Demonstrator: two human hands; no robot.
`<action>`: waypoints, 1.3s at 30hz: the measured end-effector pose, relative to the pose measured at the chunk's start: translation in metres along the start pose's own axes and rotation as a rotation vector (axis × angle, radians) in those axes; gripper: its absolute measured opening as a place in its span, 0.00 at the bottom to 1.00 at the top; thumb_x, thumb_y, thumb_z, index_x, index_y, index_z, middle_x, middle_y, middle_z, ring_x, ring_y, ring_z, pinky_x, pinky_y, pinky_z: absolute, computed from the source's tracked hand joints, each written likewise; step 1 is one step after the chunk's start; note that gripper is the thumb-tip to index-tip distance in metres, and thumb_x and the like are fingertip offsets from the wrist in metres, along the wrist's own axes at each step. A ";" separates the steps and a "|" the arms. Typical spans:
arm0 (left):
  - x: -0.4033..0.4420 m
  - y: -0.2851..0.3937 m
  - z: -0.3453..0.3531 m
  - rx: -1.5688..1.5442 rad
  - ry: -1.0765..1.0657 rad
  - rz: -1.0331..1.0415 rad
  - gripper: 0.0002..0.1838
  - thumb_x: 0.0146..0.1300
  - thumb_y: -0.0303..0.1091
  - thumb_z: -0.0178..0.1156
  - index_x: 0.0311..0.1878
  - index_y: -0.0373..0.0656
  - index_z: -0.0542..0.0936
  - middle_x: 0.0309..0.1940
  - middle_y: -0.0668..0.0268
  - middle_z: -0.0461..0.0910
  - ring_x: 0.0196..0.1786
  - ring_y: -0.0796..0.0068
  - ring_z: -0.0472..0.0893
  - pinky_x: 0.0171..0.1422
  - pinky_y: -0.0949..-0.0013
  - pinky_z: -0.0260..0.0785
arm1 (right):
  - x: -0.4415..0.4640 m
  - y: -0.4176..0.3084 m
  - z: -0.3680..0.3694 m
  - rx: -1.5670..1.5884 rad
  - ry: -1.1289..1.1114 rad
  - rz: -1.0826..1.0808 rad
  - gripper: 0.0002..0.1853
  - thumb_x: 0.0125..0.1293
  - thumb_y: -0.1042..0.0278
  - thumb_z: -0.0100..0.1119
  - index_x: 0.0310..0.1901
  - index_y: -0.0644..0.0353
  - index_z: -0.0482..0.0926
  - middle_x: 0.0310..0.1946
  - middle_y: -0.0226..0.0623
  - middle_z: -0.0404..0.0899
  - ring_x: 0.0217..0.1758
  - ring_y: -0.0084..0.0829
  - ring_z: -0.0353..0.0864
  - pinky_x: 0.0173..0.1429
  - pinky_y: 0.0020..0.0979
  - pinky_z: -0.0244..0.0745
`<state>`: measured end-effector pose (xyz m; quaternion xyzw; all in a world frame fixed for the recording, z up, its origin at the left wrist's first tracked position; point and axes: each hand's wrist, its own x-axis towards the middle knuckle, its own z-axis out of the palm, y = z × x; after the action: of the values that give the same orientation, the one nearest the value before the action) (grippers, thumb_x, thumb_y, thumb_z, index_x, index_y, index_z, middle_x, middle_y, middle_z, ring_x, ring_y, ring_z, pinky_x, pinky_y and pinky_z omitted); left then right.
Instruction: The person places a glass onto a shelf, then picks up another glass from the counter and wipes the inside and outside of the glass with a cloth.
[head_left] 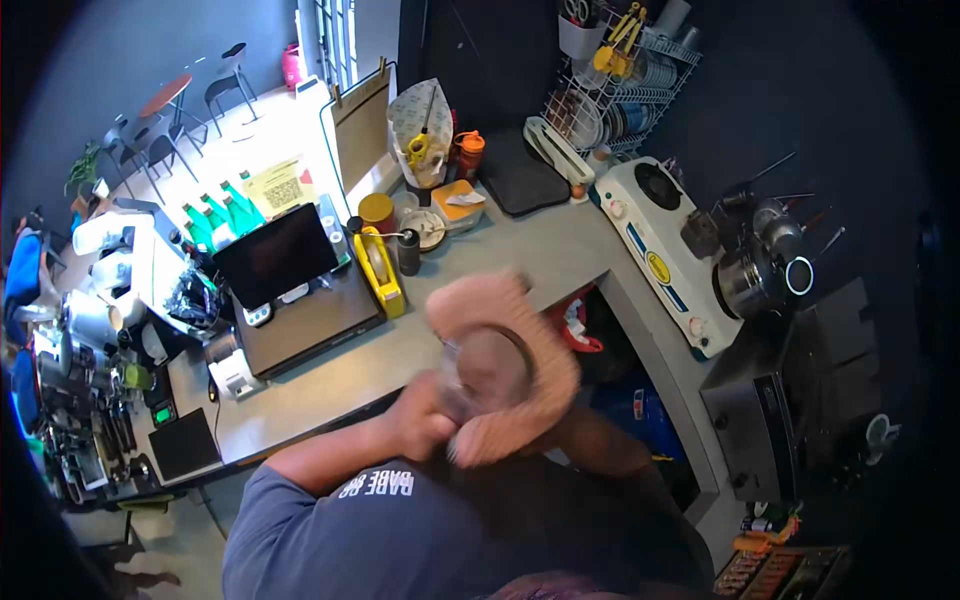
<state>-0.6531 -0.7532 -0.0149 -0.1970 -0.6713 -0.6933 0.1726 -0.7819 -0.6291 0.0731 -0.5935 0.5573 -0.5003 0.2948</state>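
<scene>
My left hand [425, 415] is closed around the side of a clear round glass [462, 372], held up in front of my chest. A pinkish-brown cloth [545, 375] curves around the far and right sides of the glass. My right forearm [610, 440] comes in from the right and goes behind the cloth. The cloth hides most of my right hand, which appears to hold it against the glass. Motion blurs the cloth and the glass, so what is inside the glass cannot be made out.
Ahead on the grey counter stand a yellow tape dispenser [380, 272], a black monitor [277, 257] and several jars. A white gas stove [655, 250] with a metal pot [748, 288] is at right. Below the counter's cut-out is a blue container [645, 420].
</scene>
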 end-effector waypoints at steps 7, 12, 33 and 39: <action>0.007 -0.046 -0.011 -0.065 0.236 -0.255 0.35 0.65 0.50 0.54 0.69 0.35 0.68 0.63 0.54 0.74 0.66 0.62 0.75 0.71 0.59 0.67 | -0.005 0.032 -0.013 0.026 -0.083 -0.040 0.48 0.43 0.36 0.75 0.58 0.67 0.72 0.43 0.38 0.75 0.45 0.32 0.73 0.50 0.36 0.69; 0.063 -0.050 0.015 -0.198 0.284 -0.239 0.54 0.60 0.78 0.50 0.68 0.33 0.68 0.61 0.52 0.75 0.67 0.57 0.73 0.72 0.53 0.63 | 0.027 0.057 -0.112 0.125 -0.099 -0.054 0.48 0.44 0.37 0.75 0.59 0.67 0.72 0.45 0.38 0.75 0.47 0.32 0.73 0.51 0.36 0.68; 0.222 -0.103 0.008 -0.111 0.269 -0.215 0.43 0.61 0.54 0.64 0.69 0.29 0.66 0.64 0.50 0.74 0.65 0.61 0.74 0.70 0.57 0.65 | 0.076 0.129 -0.258 0.105 -0.247 -0.199 0.45 0.48 0.42 0.74 0.61 0.65 0.70 0.50 0.40 0.74 0.52 0.34 0.72 0.57 0.38 0.67; 0.217 -0.130 0.006 -0.276 0.322 -0.275 0.50 0.55 0.49 0.74 0.73 0.33 0.60 0.69 0.53 0.68 0.69 0.65 0.70 0.73 0.60 0.63 | 0.073 0.139 -0.254 0.082 -0.289 -0.180 0.44 0.50 0.43 0.74 0.62 0.65 0.70 0.52 0.40 0.74 0.54 0.35 0.72 0.59 0.39 0.67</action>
<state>-0.9053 -0.7368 -0.0171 -0.0128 -0.5546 -0.8179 0.1527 -1.0758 -0.6744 0.0485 -0.6943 0.4330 -0.4563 0.3497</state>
